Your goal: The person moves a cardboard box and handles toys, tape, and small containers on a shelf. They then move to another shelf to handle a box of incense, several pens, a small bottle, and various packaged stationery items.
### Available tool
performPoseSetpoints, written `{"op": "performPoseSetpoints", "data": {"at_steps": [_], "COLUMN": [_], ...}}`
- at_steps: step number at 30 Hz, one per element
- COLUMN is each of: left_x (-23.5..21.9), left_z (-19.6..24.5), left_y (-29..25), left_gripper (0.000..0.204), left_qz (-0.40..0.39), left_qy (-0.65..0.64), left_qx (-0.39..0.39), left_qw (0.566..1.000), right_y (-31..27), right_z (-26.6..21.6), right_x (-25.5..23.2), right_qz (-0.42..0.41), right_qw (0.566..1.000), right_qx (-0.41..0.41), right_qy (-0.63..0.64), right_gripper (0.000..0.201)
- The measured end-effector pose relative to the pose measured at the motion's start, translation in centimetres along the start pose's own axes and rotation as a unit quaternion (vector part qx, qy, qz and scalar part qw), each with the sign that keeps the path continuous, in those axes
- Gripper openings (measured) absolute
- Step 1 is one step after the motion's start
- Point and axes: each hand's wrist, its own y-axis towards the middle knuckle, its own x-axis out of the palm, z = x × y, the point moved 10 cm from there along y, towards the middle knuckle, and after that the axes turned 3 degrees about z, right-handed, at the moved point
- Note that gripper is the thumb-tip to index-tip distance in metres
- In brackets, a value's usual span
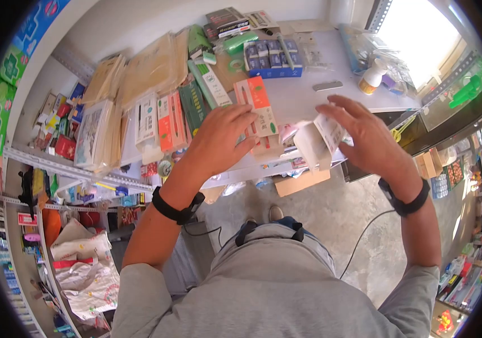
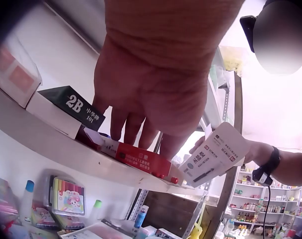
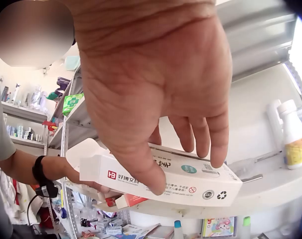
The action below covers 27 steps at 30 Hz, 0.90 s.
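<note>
White box [image 3: 191, 180] is up over the tabletop's [image 1: 303, 100] front edge, end flap open, with black and red print plus a little teal oval on it. Right hand [image 1: 367, 138] has it pinched between thumb and fingers. Left hand [image 1: 215, 138] has its fingers stretched out at the red-and-white box [image 1: 260, 104], which kinda crowds the near edge. Dark green 2B box [image 2: 74, 103] lies further left, blue tray [image 1: 277, 72] of small packs sits behind, white bottle [image 1: 371, 76] stands toward the right edge.
</note>
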Motion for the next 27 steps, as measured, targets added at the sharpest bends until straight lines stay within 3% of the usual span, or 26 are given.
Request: {"op": "performPoseSetpoints", "data": {"at_steps": [9, 18, 27], "left_x": [0.0, 0.8, 1.2], "left_z": [1.2, 1.8, 1.8], "left_y": [-3.2, -2.8, -2.2], "left_gripper": [0.075, 0.079, 0.077], "left_qz": [0.03, 0.032, 0.03], "left_qy": [0.06, 0.099, 0.091], "left_qx": [-0.035, -0.056, -0.088], "left_qw": [0.997, 0.993, 0.992], "right_y": [2.3, 4.6, 7.4], "right_z": [-1.5, -3.1, -0.4], "right_x": [3.4, 5.5, 6.0], "right_qz": [-0.044, -0.02, 0.002], "right_qw": [0.978, 0.932, 0.95], "right_qx": [-0.116, -0.279, -0.23], "right_qy": [-0.168, -0.232, -0.211], "right_gripper": [0.06, 0.055, 0.067]}}
